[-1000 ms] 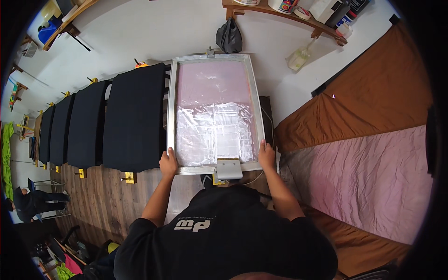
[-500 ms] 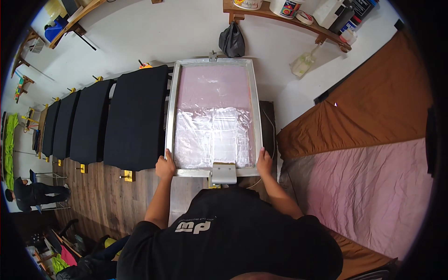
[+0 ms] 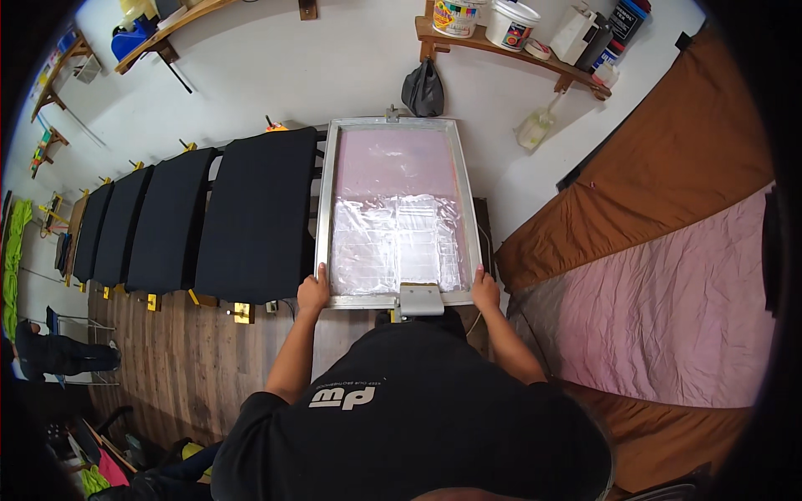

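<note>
Just right of the nearest black-covered platen [image 3: 257, 219], the left hand [image 3: 314, 294] had its fingers wrapped round the left rail [image 3: 327, 209] of a metal-framed printing screen [image 3: 398, 196] (probably stiff, moderately heavy, its mesh [image 3: 396, 160] fragile); the right hand [image 3: 485, 290] gripped the opposite rail [image 3: 469, 209], seemingly the safest hold.

Person in a black shirt [image 3: 418, 409], both hands on a metal frame [image 3: 359, 301]: left hand [image 3: 313, 294] gripping the lower left side, right hand [image 3: 485, 292] the lower right, thumbs up along the edges. Pink mesh [image 3: 401, 163] across the top half, shiny clear film [image 3: 365, 242] below. Metal clamp [image 3: 420, 301] at the near edge, between the hands. Black-covered boards [image 3: 259, 217] lined up leftward, tubs [image 3: 510, 25] on a wall shelf [image 3: 535, 62], brown cloth [image 3: 643, 142] at right.
</note>
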The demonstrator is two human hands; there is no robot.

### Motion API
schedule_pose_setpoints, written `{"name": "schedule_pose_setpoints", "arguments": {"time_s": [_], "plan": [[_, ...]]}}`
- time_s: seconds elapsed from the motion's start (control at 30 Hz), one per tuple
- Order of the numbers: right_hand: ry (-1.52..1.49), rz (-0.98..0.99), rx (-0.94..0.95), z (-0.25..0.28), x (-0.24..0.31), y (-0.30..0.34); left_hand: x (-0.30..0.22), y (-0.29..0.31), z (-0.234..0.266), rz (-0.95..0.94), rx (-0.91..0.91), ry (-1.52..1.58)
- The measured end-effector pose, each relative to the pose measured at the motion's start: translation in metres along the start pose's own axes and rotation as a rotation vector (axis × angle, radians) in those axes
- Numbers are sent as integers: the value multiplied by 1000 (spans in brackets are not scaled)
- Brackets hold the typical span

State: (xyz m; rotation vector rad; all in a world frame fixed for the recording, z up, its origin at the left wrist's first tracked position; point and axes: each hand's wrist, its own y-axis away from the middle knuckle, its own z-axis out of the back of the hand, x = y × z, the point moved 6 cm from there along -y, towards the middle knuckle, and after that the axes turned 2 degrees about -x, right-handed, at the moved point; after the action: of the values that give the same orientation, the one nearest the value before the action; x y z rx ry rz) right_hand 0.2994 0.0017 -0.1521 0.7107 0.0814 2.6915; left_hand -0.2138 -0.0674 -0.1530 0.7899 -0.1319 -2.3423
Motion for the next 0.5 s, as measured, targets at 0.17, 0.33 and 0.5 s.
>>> {"name": "schedule_pose_setpoints", "arguments": {"time_s": [0.17, 0.33, 0.5], "plan": [[-4, -9, -15, 4, 1, 0, 3, -2, 4, -35, 110, -61], [-35, 12, 17, 18, 5, -3, -11, -2, 21, -65, 143, -66], [-129, -75, 116, 36, 16, -4, -20, 1, 41, -80, 117, -32]]}}
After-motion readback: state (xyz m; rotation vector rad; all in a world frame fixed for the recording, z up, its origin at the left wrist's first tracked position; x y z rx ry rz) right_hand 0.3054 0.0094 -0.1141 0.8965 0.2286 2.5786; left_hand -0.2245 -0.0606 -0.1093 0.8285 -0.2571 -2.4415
